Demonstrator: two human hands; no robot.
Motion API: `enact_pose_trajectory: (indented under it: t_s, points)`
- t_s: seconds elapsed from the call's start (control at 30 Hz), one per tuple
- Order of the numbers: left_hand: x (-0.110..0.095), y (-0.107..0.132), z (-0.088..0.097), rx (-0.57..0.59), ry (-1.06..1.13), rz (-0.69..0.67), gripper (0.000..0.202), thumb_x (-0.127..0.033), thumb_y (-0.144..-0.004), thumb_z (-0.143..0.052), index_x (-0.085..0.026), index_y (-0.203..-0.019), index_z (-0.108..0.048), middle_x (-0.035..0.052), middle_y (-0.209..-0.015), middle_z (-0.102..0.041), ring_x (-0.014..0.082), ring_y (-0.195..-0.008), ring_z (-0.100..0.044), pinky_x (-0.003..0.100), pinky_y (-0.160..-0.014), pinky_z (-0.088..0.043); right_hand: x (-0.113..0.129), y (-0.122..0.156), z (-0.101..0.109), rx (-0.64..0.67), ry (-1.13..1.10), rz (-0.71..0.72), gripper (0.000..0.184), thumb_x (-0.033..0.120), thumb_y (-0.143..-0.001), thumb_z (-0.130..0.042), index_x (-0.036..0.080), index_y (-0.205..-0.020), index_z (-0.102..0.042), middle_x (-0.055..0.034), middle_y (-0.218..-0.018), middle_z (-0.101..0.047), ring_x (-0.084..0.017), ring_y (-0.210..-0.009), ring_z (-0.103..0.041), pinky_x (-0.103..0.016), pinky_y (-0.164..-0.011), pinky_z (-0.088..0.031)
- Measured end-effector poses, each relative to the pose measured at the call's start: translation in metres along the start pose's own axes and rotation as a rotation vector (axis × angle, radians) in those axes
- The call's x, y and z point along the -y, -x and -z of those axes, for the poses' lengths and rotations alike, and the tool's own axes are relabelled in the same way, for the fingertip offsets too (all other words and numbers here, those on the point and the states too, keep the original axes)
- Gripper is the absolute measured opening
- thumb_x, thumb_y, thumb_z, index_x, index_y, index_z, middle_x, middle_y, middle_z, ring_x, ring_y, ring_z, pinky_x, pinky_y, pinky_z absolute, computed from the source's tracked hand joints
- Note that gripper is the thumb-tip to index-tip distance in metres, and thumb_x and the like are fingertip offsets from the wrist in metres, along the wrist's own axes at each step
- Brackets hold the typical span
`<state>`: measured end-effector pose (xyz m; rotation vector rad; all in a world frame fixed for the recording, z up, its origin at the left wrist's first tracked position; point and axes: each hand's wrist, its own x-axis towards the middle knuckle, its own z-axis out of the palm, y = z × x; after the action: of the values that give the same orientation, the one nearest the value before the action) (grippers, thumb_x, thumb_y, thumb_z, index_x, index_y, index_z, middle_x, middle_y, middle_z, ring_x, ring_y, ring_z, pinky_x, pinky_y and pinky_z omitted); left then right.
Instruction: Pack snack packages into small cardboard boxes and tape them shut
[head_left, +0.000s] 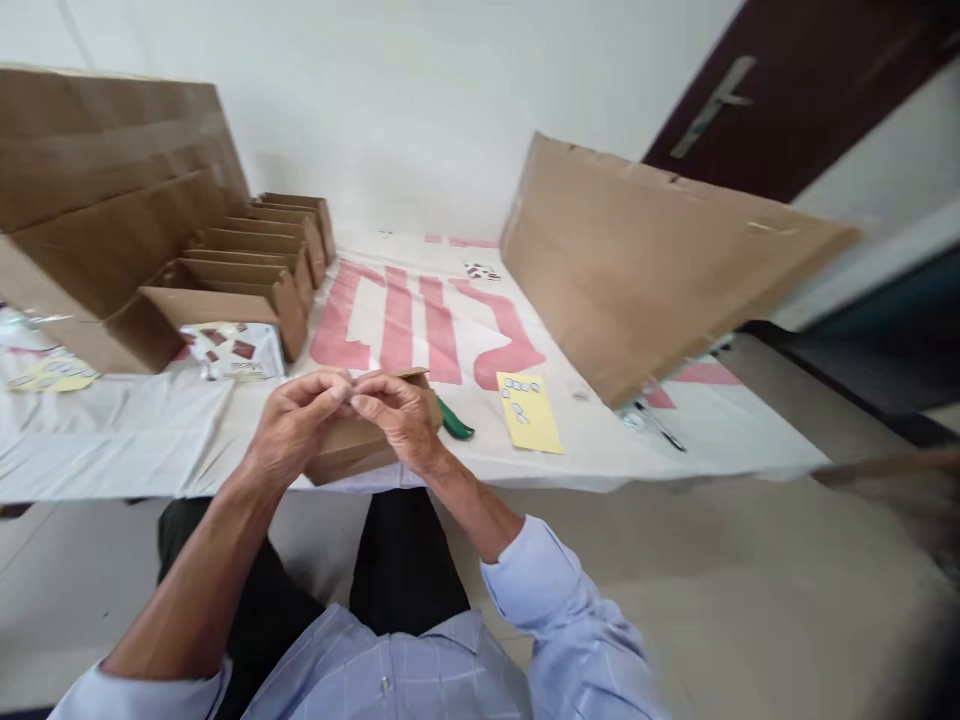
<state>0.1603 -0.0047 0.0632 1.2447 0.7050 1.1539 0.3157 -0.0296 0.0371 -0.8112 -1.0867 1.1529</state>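
My left hand (pixel 294 425) and my right hand (pixel 399 418) meet at the near edge of the table, fingertips pinched together over a small brown cardboard box (pixel 346 452). Whatever sits between the fingertips is too small to name. The box lies under both hands, with its top flap showing behind my right fingers. A green-handled tool (pixel 454 421) lies on the table just right of my right hand.
A row of several folded cardboard boxes (pixel 255 255) stands at the left beside a big carton (pixel 97 210). A printed white packet (pixel 234 349) lies before them. A large cardboard sheet (pixel 637 260) leans at the right. A yellow sticker sheet (pixel 530 411) and a pen (pixel 660 425) lie on the cloth.
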Motion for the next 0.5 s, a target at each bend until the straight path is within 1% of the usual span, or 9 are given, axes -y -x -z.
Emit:
enact_pose_trajectory:
  t_s: [0.07,0.13,0.23,0.33,0.4,0.47,0.5]
  points:
    - [-0.001,0.004,-0.003,-0.031,0.011,0.041,0.041,-0.052,-0.071,-0.102,-0.019,-0.073,-0.078,0.0055,-0.098,-0.073,0.0168,-0.085,-0.067,0.026,-0.077,-0.06,0.001,0.003,-0.001,0.001,-0.032,-0.018,0.052,0.069,-0.067,-0.099,0.024,-0.079,-0.076,-0.0006,-0.091,-0.075,-0.019,-0.089,-0.069,-0.036,-0.091,-0.06]
    - [0.0,0.006,-0.006,-0.077,0.045,0.092,0.043,-0.052,-0.065,-0.105,-0.019,-0.076,-0.08,0.0049,-0.103,-0.075,0.0167,-0.088,-0.068,0.025,-0.078,-0.061,0.002,0.005,0.0,-0.004,-0.071,-0.032,0.052,0.067,-0.065,-0.1,0.023,-0.079,-0.076,-0.0007,-0.091,-0.075,-0.019,-0.09,-0.069,-0.036,-0.092,-0.06]
    - [0.003,0.007,-0.01,-0.123,0.079,0.144,0.045,-0.052,-0.06,-0.108,-0.021,-0.081,-0.083,0.004,-0.103,-0.077,0.0187,-0.093,-0.07,0.025,-0.079,-0.064,0.002,0.01,0.004,-0.023,-0.133,-0.049,0.052,0.066,-0.064,-0.101,0.023,-0.08,-0.076,-0.0008,-0.091,-0.075,-0.018,-0.087,-0.069,-0.035,-0.089,-0.061]
    - [0.007,0.009,-0.016,-0.119,0.051,0.123,0.038,-0.051,-0.062,-0.106,-0.024,-0.078,-0.085,0.0029,-0.099,-0.08,0.0197,-0.089,-0.072,0.028,-0.079,-0.066,0.005,0.018,0.009,-0.051,-0.125,-0.051,0.051,0.066,-0.065,-0.101,0.024,-0.082,-0.077,0.0002,-0.089,-0.074,-0.017,-0.083,-0.067,-0.034,-0.086,-0.06]
    - [0.009,0.011,-0.02,-0.112,-0.014,0.107,0.033,-0.05,-0.064,-0.104,-0.026,-0.077,-0.085,0.0027,-0.1,-0.082,0.0216,-0.087,-0.074,0.031,-0.079,-0.067,0.009,0.025,0.014,-0.054,-0.08,-0.04,0.049,0.065,-0.069,-0.099,0.024,-0.081,-0.076,0.0008,-0.087,-0.072,-0.017,-0.082,-0.065,-0.034,-0.085,-0.059]
    - [0.009,0.015,-0.024,-0.09,-0.108,0.123,0.032,-0.052,-0.066,-0.101,-0.028,-0.084,-0.088,0.0023,-0.101,-0.084,0.0238,-0.086,-0.077,0.034,-0.079,-0.068,0.014,0.034,0.026,-0.047,-0.007,0.0,0.045,0.063,-0.074,-0.096,0.023,-0.081,-0.076,0.0001,-0.089,-0.072,-0.017,-0.085,-0.065,-0.033,-0.085,-0.057]
    - [0.009,0.017,-0.025,-0.074,-0.162,0.125,0.033,-0.053,-0.067,-0.1,-0.03,-0.088,-0.09,0.0021,-0.102,-0.085,0.0244,-0.085,-0.077,0.034,-0.079,-0.069,0.017,0.038,0.035,-0.051,0.039,0.03,0.042,0.061,-0.077,-0.094,0.023,-0.081,-0.076,-0.0005,-0.09,-0.073,-0.017,-0.086,-0.065,-0.033,-0.085,-0.057]
